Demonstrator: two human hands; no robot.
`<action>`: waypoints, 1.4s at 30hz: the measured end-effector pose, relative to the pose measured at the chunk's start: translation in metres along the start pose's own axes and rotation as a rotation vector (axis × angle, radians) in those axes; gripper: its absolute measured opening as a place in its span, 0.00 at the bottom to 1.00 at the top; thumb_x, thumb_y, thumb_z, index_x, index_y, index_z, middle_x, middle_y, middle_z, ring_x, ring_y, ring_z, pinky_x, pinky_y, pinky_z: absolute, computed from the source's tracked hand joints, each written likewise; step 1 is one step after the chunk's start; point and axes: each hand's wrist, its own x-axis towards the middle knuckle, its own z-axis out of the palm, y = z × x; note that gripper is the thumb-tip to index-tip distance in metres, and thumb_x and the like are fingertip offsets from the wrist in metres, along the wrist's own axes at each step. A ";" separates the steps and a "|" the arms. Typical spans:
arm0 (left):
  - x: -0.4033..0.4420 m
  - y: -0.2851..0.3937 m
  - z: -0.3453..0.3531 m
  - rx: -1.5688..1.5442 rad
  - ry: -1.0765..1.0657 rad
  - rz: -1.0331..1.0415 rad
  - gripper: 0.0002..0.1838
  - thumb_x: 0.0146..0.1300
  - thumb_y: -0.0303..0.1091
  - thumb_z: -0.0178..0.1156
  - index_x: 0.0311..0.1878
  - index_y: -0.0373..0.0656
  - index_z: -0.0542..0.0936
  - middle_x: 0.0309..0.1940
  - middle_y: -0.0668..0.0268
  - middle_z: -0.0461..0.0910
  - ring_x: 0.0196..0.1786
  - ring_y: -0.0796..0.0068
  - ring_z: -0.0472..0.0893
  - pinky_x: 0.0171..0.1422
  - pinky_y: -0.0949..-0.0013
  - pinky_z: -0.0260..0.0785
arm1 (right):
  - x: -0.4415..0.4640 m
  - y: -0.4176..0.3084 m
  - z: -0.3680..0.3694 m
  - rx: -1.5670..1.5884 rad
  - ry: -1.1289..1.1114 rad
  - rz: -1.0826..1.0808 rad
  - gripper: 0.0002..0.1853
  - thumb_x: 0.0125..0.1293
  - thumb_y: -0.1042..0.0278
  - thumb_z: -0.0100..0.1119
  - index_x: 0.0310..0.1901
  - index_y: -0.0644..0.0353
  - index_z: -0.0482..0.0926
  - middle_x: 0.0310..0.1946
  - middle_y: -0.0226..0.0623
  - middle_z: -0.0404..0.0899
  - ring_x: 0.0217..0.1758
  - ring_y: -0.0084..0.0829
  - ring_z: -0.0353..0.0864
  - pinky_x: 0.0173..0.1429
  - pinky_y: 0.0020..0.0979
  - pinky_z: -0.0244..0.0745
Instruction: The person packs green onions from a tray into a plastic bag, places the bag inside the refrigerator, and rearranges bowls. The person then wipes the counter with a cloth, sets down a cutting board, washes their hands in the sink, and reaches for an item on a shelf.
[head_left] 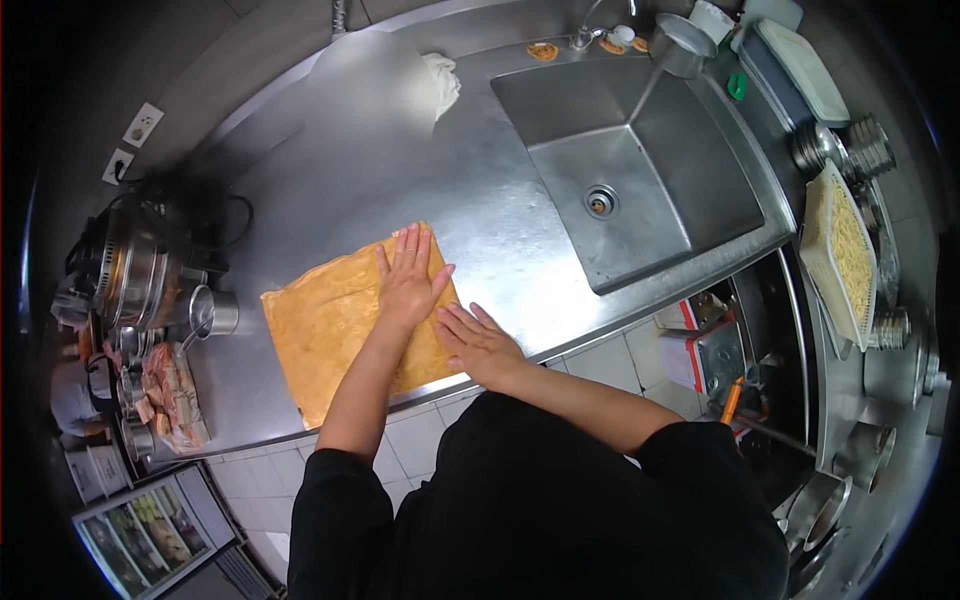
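Note:
A flat orange-yellow sheet [325,325], roughly rectangular, lies on the steel counter [490,225] near its front edge. My left hand [407,285] rests palm down on the sheet's upper right part, fingers stretched toward the far edge and thumb out to the right. At the sheet's right edge lies my right hand [475,345], also flat with fingers apart, its fingertips on the sheet and pointing up and left. Neither hand holds anything.
A steel sink [680,190] is set in at the right, with a tap [583,40] behind it. Pots and a metal appliance [135,265] stand at the left, beside packaged food [170,395]. A white basket [838,255] of noodle-like strands sits at the far right.

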 end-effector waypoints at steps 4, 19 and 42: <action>-0.003 0.016 -0.010 0.158 0.053 -0.060 0.40 0.71 0.61 0.46 0.77 0.42 0.57 0.80 0.61 0.49 0.82 0.64 0.46 0.82 0.44 0.28 | -0.002 0.001 -0.006 -0.027 -0.046 0.012 0.34 0.71 0.53 0.50 0.74 0.60 0.58 0.79 0.41 0.48 0.83 0.35 0.38 0.83 0.44 0.29; -0.019 0.029 -0.002 -0.113 0.030 -0.058 0.40 0.71 0.55 0.50 0.77 0.39 0.54 0.78 0.56 0.52 0.81 0.62 0.46 0.82 0.49 0.26 | -0.061 0.047 -0.107 0.332 0.231 0.068 0.18 0.66 0.62 0.61 0.55 0.59 0.79 0.59 0.45 0.77 0.64 0.45 0.73 0.69 0.42 0.67; 0.166 0.304 0.061 0.137 0.115 -0.612 0.31 0.66 0.50 0.59 0.66 0.39 0.72 0.79 0.57 0.51 0.81 0.58 0.48 0.79 0.39 0.39 | -0.095 0.713 -0.531 -0.503 -0.054 0.720 0.30 0.70 0.41 0.52 0.68 0.49 0.70 0.74 0.41 0.60 0.78 0.45 0.53 0.77 0.54 0.50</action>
